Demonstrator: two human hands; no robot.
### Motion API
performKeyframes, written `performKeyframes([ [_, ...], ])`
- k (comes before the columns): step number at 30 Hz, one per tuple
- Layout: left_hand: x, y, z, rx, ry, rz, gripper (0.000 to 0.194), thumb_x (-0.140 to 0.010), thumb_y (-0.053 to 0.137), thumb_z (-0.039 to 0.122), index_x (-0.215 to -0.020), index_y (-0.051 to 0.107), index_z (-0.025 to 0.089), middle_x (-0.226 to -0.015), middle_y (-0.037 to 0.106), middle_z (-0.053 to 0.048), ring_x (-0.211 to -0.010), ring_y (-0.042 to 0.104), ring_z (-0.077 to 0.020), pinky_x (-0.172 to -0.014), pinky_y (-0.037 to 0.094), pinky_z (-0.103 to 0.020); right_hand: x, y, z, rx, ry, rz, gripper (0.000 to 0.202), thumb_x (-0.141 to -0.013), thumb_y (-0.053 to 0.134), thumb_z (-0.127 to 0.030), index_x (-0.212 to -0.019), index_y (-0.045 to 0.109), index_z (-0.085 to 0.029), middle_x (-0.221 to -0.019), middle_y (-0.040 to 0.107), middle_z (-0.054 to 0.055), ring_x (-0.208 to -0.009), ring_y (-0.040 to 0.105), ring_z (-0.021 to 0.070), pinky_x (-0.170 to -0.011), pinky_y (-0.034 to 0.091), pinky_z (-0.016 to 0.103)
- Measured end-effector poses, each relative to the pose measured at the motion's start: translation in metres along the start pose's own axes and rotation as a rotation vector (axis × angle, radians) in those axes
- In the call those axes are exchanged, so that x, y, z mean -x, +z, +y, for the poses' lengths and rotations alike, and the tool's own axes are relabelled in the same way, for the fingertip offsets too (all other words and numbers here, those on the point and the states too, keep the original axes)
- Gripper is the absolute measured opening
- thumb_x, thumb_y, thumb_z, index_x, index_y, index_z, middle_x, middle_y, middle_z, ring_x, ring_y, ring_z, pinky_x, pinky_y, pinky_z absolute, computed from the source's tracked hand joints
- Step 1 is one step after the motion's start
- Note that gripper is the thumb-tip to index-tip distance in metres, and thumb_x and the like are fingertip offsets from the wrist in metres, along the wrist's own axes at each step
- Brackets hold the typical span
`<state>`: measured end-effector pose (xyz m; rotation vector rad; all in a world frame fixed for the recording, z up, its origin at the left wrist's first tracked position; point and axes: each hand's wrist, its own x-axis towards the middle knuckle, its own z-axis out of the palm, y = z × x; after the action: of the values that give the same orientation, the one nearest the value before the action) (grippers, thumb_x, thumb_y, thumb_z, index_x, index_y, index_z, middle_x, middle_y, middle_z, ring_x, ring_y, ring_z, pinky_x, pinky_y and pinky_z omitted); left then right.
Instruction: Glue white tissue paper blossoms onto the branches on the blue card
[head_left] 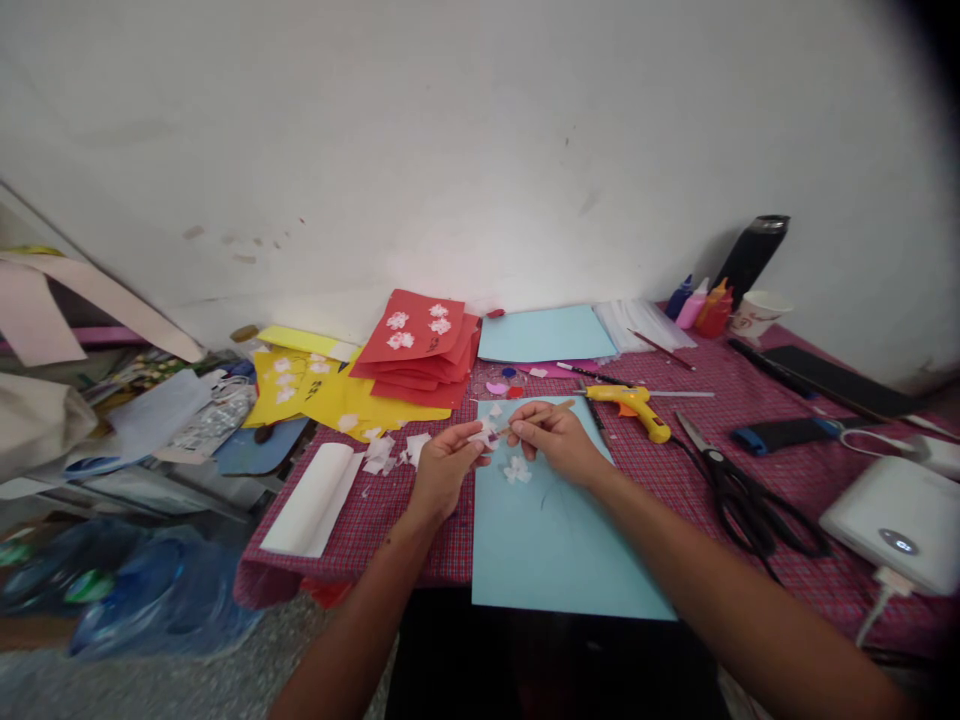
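Observation:
My left hand [442,468] pinches a small white paper piece [487,424] between thumb and fingertips. In my right hand [553,440] is a thin wooden-handled paintbrush [564,407], its tip close to that piece, where a dark purplish spot shows. Whether the tip touches the paper I cannot tell. Both hands are over the upper part of a light blue sheet [555,560]. On the sheet just below them lies a white paper flower [517,470], with thin dark lines drawn nearby. Beyond the hands sit small paint blobs [498,388] in pink, blue and red.
To the right lie a yellow glue gun [634,402], black scissors [739,495], a cutter [784,435] and a white power bank [900,520]. Red cards [420,335], yellow sheets [337,395], torn white paper [381,455] and a white roll [313,498] are leftward. Paint bottles [701,308] stand behind.

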<state>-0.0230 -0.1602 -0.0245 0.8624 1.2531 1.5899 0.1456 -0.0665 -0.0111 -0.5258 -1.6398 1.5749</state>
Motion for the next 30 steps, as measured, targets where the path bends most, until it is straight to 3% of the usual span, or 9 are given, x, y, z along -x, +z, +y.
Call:
performKeyframes([
  [9,0.0041,0.0039,0.0016,-0.095,0.014,-0.061,0.04,-0.073,0.075,0.026,-0.111,0.069,0.018,-0.093,0.074,-0.006,-0.078,0.068,-0.0153,-0.071,0.057,-0.029,0.0015,0.0008,0.0019,0.044,0.005,-0.055,0.024,-0.083,0.067,-0.042,-0.084,0.067,-0.018,-0.074,0.069,0.002,-0.046,0.056,0.0105,-0.045,0.043,0.024],
  [14,0.0049,0.0023,-0.001,-0.115,0.022,-0.098,0.039,-0.075,0.073,0.025,-0.113,0.068,0.017,-0.093,0.073,-0.005,-0.08,0.069,-0.0158,-0.072,0.058,-0.03,0.0017,0.0,0.0014,0.141,-0.012,-0.027,0.033,-0.086,0.064,-0.043,-0.066,0.067,-0.017,-0.069,0.065,0.003,-0.045,0.053,0.0087,-0.044,0.04,0.023],
  [19,0.0059,0.0033,-0.0006,-0.1,0.016,-0.114,0.04,-0.076,0.073,0.027,-0.114,0.067,0.017,-0.097,0.074,-0.007,-0.084,0.07,-0.0186,-0.073,0.059,-0.032,0.0027,-0.0025,0.0055,-0.021,-0.008,-0.093,0.022,-0.081,0.071,-0.038,-0.093,0.069,-0.02,-0.067,0.065,-0.001,-0.048,0.056,0.0111,-0.046,0.043,0.024],
  [23,0.0066,0.0031,-0.001,-0.09,0.013,-0.124,0.04,-0.076,0.074,0.027,-0.114,0.067,0.016,-0.096,0.074,-0.008,-0.085,0.071,-0.0199,-0.073,0.059,-0.033,0.0025,-0.0015,0.0054,-0.047,-0.003,-0.103,0.02,-0.081,0.07,-0.037,-0.089,0.067,-0.019,-0.07,0.068,0.001,-0.046,0.056,0.0109,-0.045,0.044,0.024],
  [27,0.0076,0.0032,-0.0006,-0.086,0.008,-0.156,0.04,-0.077,0.073,0.028,-0.115,0.065,0.016,-0.101,0.074,-0.009,-0.09,0.071,-0.0223,-0.075,0.059,-0.034,0.0017,-0.0004,0.0041,0.064,-0.028,-0.062,0.027,-0.084,0.068,-0.039,-0.069,0.066,-0.016,-0.077,0.067,0.003,-0.046,0.055,0.0083,-0.044,0.043,0.023],
  [30,0.0082,0.004,0.0005,-0.092,0.008,-0.152,0.038,-0.078,0.073,0.029,-0.112,0.065,0.015,-0.099,0.074,-0.009,-0.089,0.072,-0.0226,-0.075,0.058,-0.034,0.0015,-0.0021,0.0061,0.033,-0.032,-0.07,0.021,-0.083,0.069,-0.037,-0.08,0.068,-0.017,-0.071,0.065,0.001,-0.047,0.055,0.0087,-0.044,0.042,0.023],
])
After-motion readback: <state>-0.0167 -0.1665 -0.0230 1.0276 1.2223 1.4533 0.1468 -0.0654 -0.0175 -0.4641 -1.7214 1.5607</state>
